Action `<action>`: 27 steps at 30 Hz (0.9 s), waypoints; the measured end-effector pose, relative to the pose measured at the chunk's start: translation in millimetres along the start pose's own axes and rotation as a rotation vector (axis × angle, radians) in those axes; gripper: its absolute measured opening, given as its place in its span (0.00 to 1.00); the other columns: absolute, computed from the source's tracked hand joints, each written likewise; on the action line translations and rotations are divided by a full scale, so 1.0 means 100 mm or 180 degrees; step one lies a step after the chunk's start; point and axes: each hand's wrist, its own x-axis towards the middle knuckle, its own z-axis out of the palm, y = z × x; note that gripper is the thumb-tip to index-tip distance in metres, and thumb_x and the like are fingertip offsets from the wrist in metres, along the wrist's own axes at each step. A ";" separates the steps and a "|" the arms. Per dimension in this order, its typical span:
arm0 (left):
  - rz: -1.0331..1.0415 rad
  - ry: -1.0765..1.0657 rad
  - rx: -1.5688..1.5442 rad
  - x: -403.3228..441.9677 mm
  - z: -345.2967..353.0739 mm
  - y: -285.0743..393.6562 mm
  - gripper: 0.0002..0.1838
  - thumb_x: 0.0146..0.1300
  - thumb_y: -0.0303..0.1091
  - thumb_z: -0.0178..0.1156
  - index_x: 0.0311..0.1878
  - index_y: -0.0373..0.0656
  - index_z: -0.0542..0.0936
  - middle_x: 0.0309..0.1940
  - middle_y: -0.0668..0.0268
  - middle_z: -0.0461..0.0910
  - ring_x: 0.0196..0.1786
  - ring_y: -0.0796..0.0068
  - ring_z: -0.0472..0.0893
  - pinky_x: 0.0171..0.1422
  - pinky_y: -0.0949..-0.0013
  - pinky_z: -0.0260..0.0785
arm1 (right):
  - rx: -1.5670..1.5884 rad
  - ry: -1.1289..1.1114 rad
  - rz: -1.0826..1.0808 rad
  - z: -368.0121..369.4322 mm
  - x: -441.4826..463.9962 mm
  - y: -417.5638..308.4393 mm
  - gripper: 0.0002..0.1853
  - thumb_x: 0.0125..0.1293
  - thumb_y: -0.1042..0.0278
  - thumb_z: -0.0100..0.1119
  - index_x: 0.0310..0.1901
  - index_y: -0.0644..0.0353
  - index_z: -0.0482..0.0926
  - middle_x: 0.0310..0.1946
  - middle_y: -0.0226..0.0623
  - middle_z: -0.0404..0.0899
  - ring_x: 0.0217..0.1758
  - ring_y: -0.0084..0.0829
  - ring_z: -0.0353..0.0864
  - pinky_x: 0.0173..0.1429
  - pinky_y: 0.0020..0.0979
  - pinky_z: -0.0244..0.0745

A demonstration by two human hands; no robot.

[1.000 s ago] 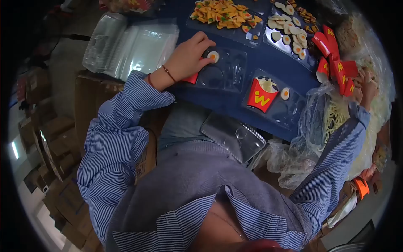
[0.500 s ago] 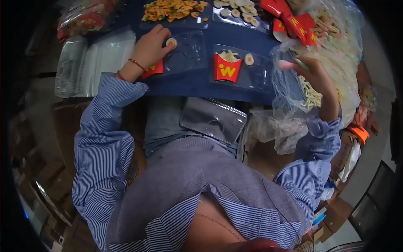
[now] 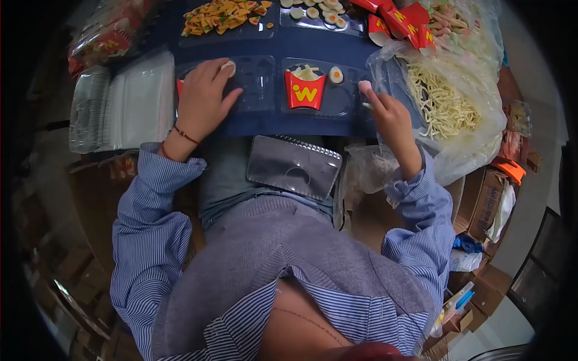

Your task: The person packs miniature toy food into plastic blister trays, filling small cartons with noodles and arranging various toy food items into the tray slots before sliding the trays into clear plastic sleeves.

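Observation:
My left hand (image 3: 205, 99) lies over the left part of a clear plastic tray (image 3: 257, 78). Its fingertips touch a small fried-egg piece (image 3: 229, 68), and the thumb is spread away. A red fries box (image 3: 179, 87) is mostly covered by this hand. My right hand (image 3: 390, 115) pinches a small pink piece with a pale stem (image 3: 365, 88) above the right end of a second clear tray (image 3: 351, 107). In that tray are a red fries box with a yellow W (image 3: 304, 91), pale fries (image 3: 306, 73) and another fried-egg piece (image 3: 336, 75).
Stacked clear trays (image 3: 144, 99) stand at left. Behind are trays of orange triangular pieces (image 3: 223, 19) and egg pieces (image 3: 325, 12), plus red boxes (image 3: 402, 24). An open bag at right holds pale fries (image 3: 448, 99). A clear spiked-edge tray (image 3: 293, 168) lies on my lap.
My right hand has moved left from the bag to the right-hand tray, carrying the pink piece. My left thumb has spread away from the egg piece. The whole view has shifted somewhat.

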 end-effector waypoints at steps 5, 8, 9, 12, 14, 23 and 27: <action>-0.0067 -0.0273 0.0333 -0.40 0.14 0.01 0.36 0.66 0.49 0.62 0.72 0.39 0.67 0.73 0.59 0.66 0.77 0.56 0.61 0.80 0.46 0.48 | 0.0643 0.0061 0.0897 0.02 0.00 -0.21 0.18 0.64 0.69 0.66 0.56 0.54 0.80 0.37 0.39 0.77 0.31 0.41 0.81 0.35 0.39 0.76; -0.0103 -0.0267 0.0319 -0.47 0.18 0.03 0.37 0.67 0.51 0.61 0.73 0.40 0.66 0.73 0.60 0.65 0.78 0.58 0.59 0.81 0.46 0.46 | 0.0702 0.0435 0.0248 0.10 0.52 -0.51 0.25 0.58 0.71 0.67 0.59 0.52 0.79 0.43 0.39 0.78 0.39 0.40 0.81 0.40 0.38 0.77; -0.0129 -0.0269 0.0351 -0.48 0.17 0.03 0.37 0.67 0.51 0.61 0.73 0.40 0.66 0.73 0.60 0.65 0.78 0.58 0.59 0.81 0.46 0.46 | 0.0413 0.0563 -0.0234 0.09 0.73 -0.68 0.28 0.56 0.72 0.67 0.61 0.50 0.78 0.46 0.39 0.77 0.44 0.39 0.81 0.43 0.37 0.77; -0.0095 -0.0237 0.0266 -0.44 0.15 0.07 0.37 0.65 0.51 0.62 0.73 0.40 0.66 0.73 0.60 0.64 0.78 0.58 0.59 0.81 0.46 0.46 | 0.0215 -0.0170 -0.0954 0.27 1.21 -1.07 0.33 0.56 0.72 0.63 0.67 0.45 0.74 0.57 0.40 0.73 0.57 0.39 0.76 0.54 0.38 0.74; -0.0010 -0.0152 0.0049 -0.42 0.13 0.14 0.39 0.63 0.51 0.63 0.73 0.40 0.66 0.73 0.57 0.64 0.78 0.58 0.59 0.81 0.46 0.46 | 0.0070 -0.0470 -0.1126 0.38 1.39 -1.16 0.35 0.56 0.74 0.62 0.69 0.44 0.72 0.63 0.41 0.70 0.63 0.39 0.74 0.57 0.39 0.73; 0.0752 -0.0261 -0.0301 -0.22 0.30 0.31 0.43 0.60 0.56 0.64 0.72 0.39 0.66 0.77 0.57 0.58 0.80 0.61 0.55 0.81 0.46 0.44 | 0.0236 -0.0749 -0.0268 0.31 0.82 -1.27 0.42 0.59 0.52 0.67 0.71 0.66 0.64 0.78 0.48 0.53 0.82 0.46 0.49 0.78 0.60 0.45; 0.0782 -0.0682 0.0051 -0.22 0.36 0.28 0.44 0.63 0.59 0.60 0.74 0.39 0.63 0.78 0.59 0.56 0.81 0.63 0.53 0.82 0.46 0.43 | 0.0036 -0.0648 0.0413 0.33 0.41 -1.12 0.46 0.61 0.44 0.65 0.74 0.63 0.61 0.79 0.54 0.48 0.83 0.52 0.44 0.77 0.65 0.39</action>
